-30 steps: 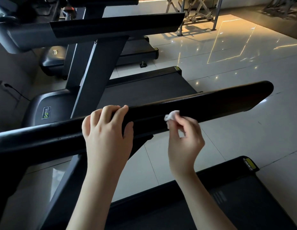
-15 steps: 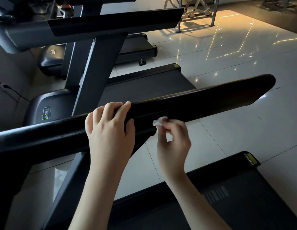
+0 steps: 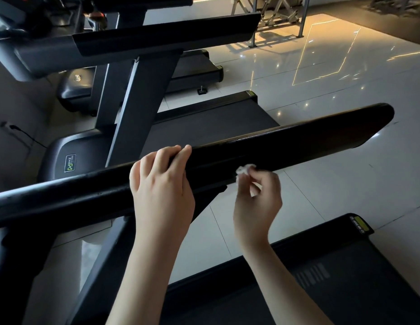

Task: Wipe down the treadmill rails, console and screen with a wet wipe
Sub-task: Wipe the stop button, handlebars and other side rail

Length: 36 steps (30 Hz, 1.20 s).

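The rail [image 3: 309,146] is gripped by the left hand [image 3: 162,184]. Its fingers are curled over the rail's top edge, and the back of the hand is turned toward the camera. A small, crumpled white wipe [image 3: 245,170] is pinched between the thumb and fingertips of the right hand [image 3: 258,200], the remaining fingers being curled loosely. The wipe is held at the rail's lower near edge, just right of the left hand, and appears to touch it. Both forearms are raised from the bottom of the view.

The rail is black and long. It is seen running from the left edge of the view up to a rounded free end at the right, well apart from both hands.

Below the hands, a dark deck [image 3: 345,285] is seen, with a yellow-green cap [image 3: 361,224] at its far corner. Beyond the rail, pale glossy floor [image 3: 345,85] is spread, marked with bright reflections.

A second treadmill is stood alongside. Its belt [image 3: 216,127] is visible past the rail, a grey post [image 3: 133,109] rises from its front, and a green logo is carried on its cover [image 3: 70,163]. At the left edge, a socket [image 3: 9,126] with a cable is seen.
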{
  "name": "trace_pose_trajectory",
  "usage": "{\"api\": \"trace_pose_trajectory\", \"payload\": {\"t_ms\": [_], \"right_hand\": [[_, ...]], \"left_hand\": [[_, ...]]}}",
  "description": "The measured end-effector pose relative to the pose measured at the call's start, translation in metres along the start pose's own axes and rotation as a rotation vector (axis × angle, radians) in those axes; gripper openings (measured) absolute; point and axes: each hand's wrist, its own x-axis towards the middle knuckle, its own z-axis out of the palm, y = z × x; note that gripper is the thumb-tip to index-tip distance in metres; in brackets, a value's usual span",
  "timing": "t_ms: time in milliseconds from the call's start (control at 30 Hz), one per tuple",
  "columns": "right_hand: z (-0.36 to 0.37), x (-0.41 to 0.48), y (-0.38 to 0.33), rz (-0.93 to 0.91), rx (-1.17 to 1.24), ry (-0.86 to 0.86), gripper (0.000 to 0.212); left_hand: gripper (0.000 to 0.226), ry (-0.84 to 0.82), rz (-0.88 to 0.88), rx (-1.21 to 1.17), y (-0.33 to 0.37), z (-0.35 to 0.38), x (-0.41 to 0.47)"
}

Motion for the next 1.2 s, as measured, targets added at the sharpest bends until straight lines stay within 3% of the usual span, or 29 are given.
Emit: {"api": "trace_pose_trajectory", "payload": {"t_ms": [167, 300, 500, 667, 833, 1000, 1133, 1200], "right_hand": [[0.007, -0.005, -0.012, -0.315, -0.129, -0.173, 0.014], [0.008, 0.01, -0.014, -0.242, -0.1, 0.027, 0.008], [0.017, -0.003, -0.02, -0.393, -0.156, -0.125, 0.008], [0.019, -0.001, -0.022, -0.258, -0.103, 0.053, 0.004], [0.027, -0.015, -0.029, -0.37, -0.105, -0.123, 0.009], [0.027, -0.011, -0.026, -0.178, -0.099, 0.046, 0.009], [0.031, -0.025, -0.032, -0.334, -0.075, -0.161, 0.007], [0.026, -0.019, -0.025, -0.316, -0.056, -0.153, 0.006]], "left_hand": [[0.041, 0.001, 0.012, -0.04, -0.004, -0.002, 0.002], [0.038, 0.008, -0.04, -0.02, -0.013, -0.019, 0.002], [0.035, 0.007, -0.163, 0.062, -0.038, -0.035, -0.002], [0.034, 0.059, -0.146, 0.028, -0.041, -0.03, -0.003], [0.033, 0.099, -0.143, -0.001, -0.041, -0.026, -0.004], [0.033, 0.107, -0.151, -0.017, -0.041, -0.024, -0.005], [0.033, 0.097, -0.161, -0.006, -0.04, -0.025, -0.004], [0.033, 0.097, -0.159, -0.001, -0.04, -0.025, -0.005]]}}
